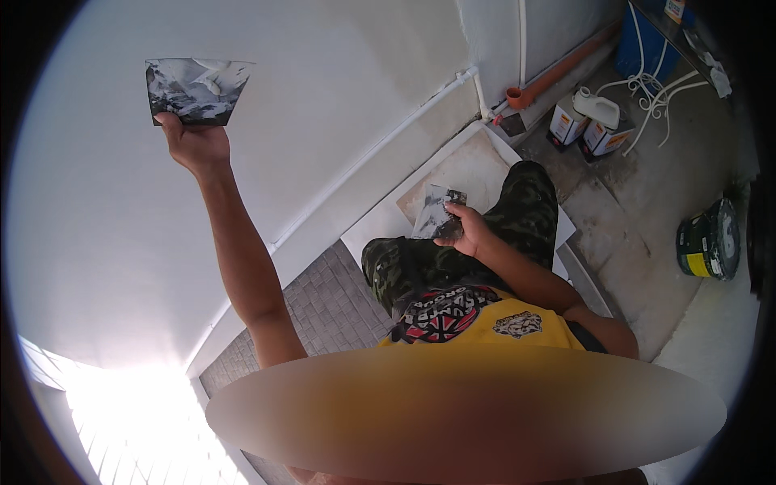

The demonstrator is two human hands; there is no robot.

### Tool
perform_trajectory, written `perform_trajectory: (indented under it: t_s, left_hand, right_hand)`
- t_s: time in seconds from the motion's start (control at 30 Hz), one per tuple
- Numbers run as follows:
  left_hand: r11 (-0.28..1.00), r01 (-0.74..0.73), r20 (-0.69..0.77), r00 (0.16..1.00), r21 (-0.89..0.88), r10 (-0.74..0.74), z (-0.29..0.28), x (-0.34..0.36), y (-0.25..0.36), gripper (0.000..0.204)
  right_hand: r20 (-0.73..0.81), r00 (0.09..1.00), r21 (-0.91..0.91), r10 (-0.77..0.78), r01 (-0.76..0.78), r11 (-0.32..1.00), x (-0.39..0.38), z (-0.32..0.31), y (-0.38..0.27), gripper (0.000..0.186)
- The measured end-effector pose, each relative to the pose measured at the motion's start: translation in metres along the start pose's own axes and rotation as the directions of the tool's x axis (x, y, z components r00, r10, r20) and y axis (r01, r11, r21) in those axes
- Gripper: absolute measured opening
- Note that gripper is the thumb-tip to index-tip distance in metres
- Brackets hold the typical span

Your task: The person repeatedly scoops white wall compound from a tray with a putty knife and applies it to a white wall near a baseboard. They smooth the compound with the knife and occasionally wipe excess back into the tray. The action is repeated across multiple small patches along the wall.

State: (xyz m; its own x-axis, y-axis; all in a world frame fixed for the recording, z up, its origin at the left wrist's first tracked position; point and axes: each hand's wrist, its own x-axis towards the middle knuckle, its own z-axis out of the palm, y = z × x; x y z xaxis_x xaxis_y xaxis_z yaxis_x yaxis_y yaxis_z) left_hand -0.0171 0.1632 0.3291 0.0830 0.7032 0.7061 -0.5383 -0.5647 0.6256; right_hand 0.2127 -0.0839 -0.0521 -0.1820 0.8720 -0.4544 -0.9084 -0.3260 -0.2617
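Note:
My left hand (196,147) is raised at the upper left in front of the pale wall (323,105). Its fingers are closed on the lower edge of a dark, flat putty spreader (179,90), whose face is smeared with white paste. The spreader lies close to the wall; whether it touches cannot be made out. Down by my lap, my right hand (466,230) grips a second flat putty spreader (435,212), also coated with white and grey paste. This one sits between my knees, over a white board or platform.
A white pipe (388,171) runs along the wall, near an orange-brown pipe (558,73). Boxy cans (568,121) and a white jug (596,108) stand by white curled metal legs (655,87) and a blue barrel (647,50). A dark bucket (709,241) is at right. Grey paving (323,299) lies below.

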Motion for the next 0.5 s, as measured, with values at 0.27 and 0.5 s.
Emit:
perform_trajectory:
  t_s: [0.27, 0.5]
  left_hand:
    - [0.977, -0.163, 0.550, 0.833, 0.139, 0.061, 0.066, -0.300, -0.103, 0.039]
    - [0.680, 0.115, 0.299, 0.836, 0.724, -0.460, 0.025, -0.297, -0.093, 0.035]
  right_hand:
    - [0.156, 0.953, 0.117, -0.258, 0.242, 0.963, -0.050, 0.059, -0.040, 0.035]
    - [0.131, 0.815, 0.088, -0.564, 0.557, 0.826, -0.080, 0.070, -0.059, 0.034]
